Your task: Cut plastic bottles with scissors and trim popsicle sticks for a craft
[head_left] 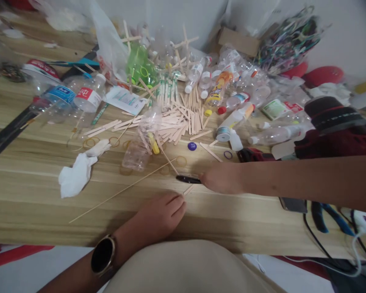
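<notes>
My right hand is closed around a slim black tool with a rounded end pointing left; its exact kind does not show. Just below it, my left hand rests low over the wood table, fingers curled together. A short piece of flat wooden stick pokes out from its fingertips, beneath the black tool. Beyond the hands stands a cut clear plastic bottle with a yellow piece and thin sticks against it. A long thin skewer lies left of my hands.
Flat craft sticks are heaped behind the bottle. Plastic bottles crowd the back. Crumpled tissue lies left, a purple cap ahead. On the right are a red-and-black power tool, a phone and blue-handled pliers.
</notes>
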The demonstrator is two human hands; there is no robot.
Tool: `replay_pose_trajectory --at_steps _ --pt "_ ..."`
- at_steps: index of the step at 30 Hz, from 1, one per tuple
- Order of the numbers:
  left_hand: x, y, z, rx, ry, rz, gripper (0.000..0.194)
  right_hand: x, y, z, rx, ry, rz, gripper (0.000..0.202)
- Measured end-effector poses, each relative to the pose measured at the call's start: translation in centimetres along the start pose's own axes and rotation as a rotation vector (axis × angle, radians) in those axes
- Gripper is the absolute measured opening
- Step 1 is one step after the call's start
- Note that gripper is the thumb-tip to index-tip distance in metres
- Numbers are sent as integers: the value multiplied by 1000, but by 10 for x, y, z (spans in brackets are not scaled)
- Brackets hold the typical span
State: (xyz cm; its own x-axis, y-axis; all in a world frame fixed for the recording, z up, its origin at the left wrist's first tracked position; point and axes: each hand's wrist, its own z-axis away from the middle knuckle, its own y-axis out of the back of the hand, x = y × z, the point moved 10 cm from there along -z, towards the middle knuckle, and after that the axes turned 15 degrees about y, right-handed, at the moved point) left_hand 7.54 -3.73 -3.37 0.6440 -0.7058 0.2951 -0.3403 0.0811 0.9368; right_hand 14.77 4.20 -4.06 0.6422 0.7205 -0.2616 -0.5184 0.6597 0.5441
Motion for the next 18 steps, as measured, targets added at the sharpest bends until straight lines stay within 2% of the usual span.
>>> replay_pose_trajectory --at_steps 2,4,7,11,15,18 --pt "-4 4 7 14 14 -4 26 -1 4 0 37 -14 44 34" --pt "-8 8 13 29 23 -21 28 -1 5 -2 31 -25 36 33" --pt "-12 9 18 8 46 -37 30 2 3 -6 -33 -10 -74 25" --pt "-13 12 18 62 41 -32 27 10 -4 -6 -74 -32 -200 40" --pt "-12 15 16 101 32 -33 29 9 -10 -4 34 -28 -97 21" --pt "-13 22 17 127 39 -35 30 7 -9 -1 125 -36 -31 30"
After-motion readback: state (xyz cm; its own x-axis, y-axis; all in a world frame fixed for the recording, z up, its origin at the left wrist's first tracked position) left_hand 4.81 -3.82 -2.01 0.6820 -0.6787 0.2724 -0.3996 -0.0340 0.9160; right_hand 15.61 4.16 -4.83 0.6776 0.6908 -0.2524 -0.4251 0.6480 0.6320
